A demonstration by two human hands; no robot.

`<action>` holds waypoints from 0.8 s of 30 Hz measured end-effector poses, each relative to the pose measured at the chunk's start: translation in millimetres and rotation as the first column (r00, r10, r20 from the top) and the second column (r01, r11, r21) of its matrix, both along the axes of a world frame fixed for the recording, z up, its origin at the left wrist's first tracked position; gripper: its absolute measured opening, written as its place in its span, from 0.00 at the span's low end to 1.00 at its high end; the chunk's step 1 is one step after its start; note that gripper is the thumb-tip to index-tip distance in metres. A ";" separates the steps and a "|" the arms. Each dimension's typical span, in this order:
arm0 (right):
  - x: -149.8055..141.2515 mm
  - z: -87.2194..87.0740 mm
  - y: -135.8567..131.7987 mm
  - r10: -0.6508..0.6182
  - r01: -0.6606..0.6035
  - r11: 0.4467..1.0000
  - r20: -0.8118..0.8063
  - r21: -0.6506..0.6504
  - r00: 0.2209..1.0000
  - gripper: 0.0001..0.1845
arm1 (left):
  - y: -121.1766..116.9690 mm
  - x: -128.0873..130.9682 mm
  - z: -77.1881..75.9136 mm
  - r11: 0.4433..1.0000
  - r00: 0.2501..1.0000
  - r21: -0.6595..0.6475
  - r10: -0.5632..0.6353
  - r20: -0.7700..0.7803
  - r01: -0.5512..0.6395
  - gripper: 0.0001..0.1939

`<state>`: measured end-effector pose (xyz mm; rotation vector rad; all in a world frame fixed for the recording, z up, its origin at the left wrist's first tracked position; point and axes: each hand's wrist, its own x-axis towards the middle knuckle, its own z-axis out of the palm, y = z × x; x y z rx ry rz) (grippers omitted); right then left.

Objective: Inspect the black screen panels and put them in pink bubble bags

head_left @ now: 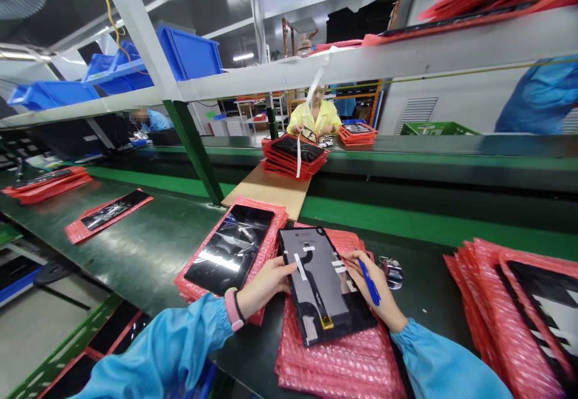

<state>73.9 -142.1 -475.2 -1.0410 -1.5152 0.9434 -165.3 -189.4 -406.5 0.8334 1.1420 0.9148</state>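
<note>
We can read no words, brands, numbers or signs anywhere in this view. On the dark panel (318,290), we find the small yellow label (326,322) and the white strips (300,266) too small or blurred to show any legible lettering, and we cannot make out any print on the blue pen (369,282) either.

Glossy black screen (232,244) on shiny red bubble plastic (338,363).
</note>
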 end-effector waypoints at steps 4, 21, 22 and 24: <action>3.0 1.4 2.0 0.030 -0.030 1.000 0.033 0.005 0.999 0.12 | 2.6 9.3 7.3 0.997 0.997 0.064 0.048 0.060 -0.052 0.19; 11.5 71.3 -20.0 -0.078 0.069 0.996 -0.198 -0.049 0.977 0.15 | 16.0 31.6 77.1 0.831 0.976 0.519 0.128 0.174 -0.201 0.13; 12.6 83.4 -23.8 -0.086 0.075 0.996 -0.238 -0.056 0.967 0.15 | 18.6 35.4 81.1 0.820 0.975 0.535 0.116 0.188 -0.201 0.13; 14.8 107.8 -31.0 -0.096 0.079 0.995 -0.306 -0.067 0.947 0.16 | 23.4 42.4 88.9 0.794 0.968 0.566 0.112 0.227 -0.224 0.13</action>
